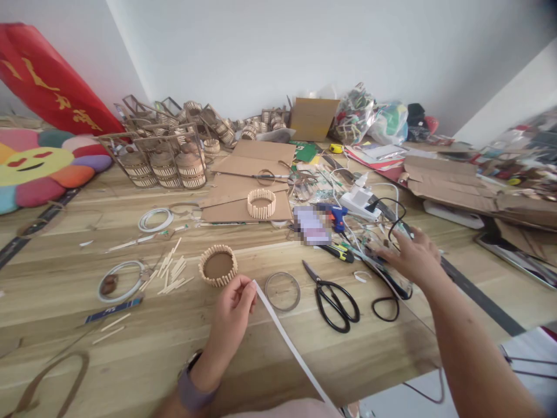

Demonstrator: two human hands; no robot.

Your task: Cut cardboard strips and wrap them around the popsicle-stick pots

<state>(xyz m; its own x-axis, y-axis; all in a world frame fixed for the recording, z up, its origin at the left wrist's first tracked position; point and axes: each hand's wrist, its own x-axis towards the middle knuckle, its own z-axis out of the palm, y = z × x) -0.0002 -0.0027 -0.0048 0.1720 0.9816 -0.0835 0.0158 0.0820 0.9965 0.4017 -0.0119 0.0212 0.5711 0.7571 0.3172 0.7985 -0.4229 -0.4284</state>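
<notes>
My left hand [235,305] pinches the end of a narrow white strip [289,342] between thumb and finger. The strip runs down toward the table's front edge. Just beyond that hand stands a round basket ringed with wooden sticks [219,266], with a brown base. To its right lie a thin ring [282,291] and black-handled scissors [333,296]. My right hand [413,255] is stretched out over the right side, fingers apart, above cables and scraps; nothing shows in it. A blue glue gun [337,217] and a yellow-black utility knife [338,252] lie to its left.
Loose wooden sticks [172,270] and white coils [155,220] lie at left. A second stick ring [261,204] rests on cardboard [248,174]. Behind stand framed baskets [163,159]. A white power strip [360,200] with cords and flattened cardboard [448,183] occupy the right.
</notes>
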